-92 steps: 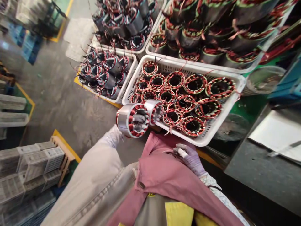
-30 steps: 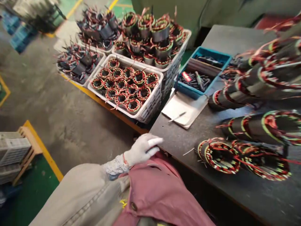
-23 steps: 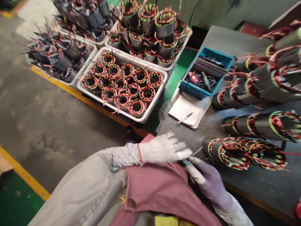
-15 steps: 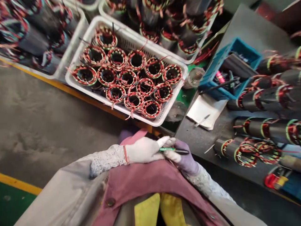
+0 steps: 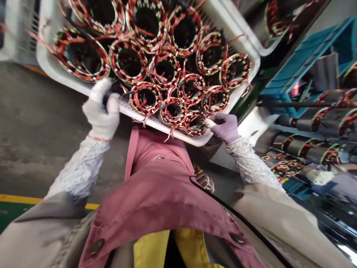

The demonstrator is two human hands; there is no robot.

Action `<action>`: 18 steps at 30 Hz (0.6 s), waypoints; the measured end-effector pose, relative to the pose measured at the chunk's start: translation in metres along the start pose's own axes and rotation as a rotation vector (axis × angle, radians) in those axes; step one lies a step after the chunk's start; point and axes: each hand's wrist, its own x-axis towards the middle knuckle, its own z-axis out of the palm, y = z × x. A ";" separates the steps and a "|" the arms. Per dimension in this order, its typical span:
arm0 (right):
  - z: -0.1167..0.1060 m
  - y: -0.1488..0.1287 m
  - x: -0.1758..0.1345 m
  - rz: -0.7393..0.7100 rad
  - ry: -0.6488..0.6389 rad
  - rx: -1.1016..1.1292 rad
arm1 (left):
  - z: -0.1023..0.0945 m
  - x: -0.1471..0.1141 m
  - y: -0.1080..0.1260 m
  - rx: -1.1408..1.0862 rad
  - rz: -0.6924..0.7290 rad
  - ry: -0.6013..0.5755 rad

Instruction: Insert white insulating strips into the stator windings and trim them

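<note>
My left hand [image 5: 102, 111], in a white glove, is at the near-left rim of the white plastic basket [image 5: 64, 76]. Its thumb and fingers are apart, tips beside a motor stator [image 5: 83, 76] with red windings. At the basket's right corner is my right hand [image 5: 224, 128], in a purple glove with pale fingertips. Those fingers curl over the rim, close to another stator [image 5: 195, 130]; their full grip is partly hidden. Several stators stand upright in the basket, pink-red leads trailing over its edge. No pen shows in either hand.
To the right, a blue bin [image 5: 281, 85] holds small items near a white paper pad [image 5: 258, 124]. Stators lie in rows [image 5: 301, 143] on the bench. Another white basket [image 5: 245, 28] stands behind, and one is at far left. A shoe [image 5: 205, 180] shows below.
My hands have parted from in front of my apron and moved forward to opposite sides of the basket. The green-and-black pen is out of sight. The basket appears larger and closer.
</note>
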 end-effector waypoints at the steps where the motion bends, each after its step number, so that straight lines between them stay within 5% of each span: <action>1: 0.008 0.002 0.005 -0.006 -0.035 -0.071 | 0.006 0.011 -0.007 0.045 0.048 0.028; 5: 0.021 0.009 0.016 -0.055 -0.095 -0.292 | 0.023 0.033 -0.019 0.120 0.064 -0.048; 13: 0.038 0.010 0.020 -0.094 -0.204 -0.522 | 0.028 0.034 -0.021 0.155 -0.048 -0.111; 18: 0.006 -0.001 0.019 -0.084 -0.098 -0.281 | 0.030 0.034 -0.018 0.198 -0.048 -0.059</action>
